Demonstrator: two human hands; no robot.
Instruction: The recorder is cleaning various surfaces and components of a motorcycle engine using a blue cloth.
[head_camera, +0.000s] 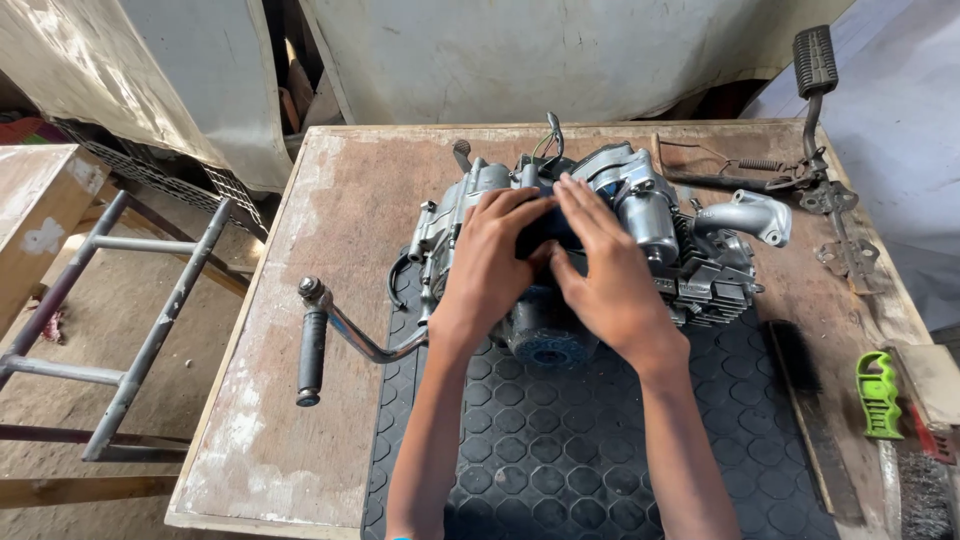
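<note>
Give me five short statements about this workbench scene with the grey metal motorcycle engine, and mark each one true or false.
1. Both hands, the left hand and the right hand, rest on top of the grey metal motorcycle engine. True.
2. The engine sits on a bare concrete floor. False: it sits at the far edge of a black rubber mat with a hexagon pattern on a worn wooden table.
3. The chrome kick-start lever with a black rubber grip sticks out to the engine's left. True.
4. The bright green plastic handle lies at the table's left edge. False: it lies near the right edge.
5. The right hand holds a wrench. False: no tool shows in it.
</note>
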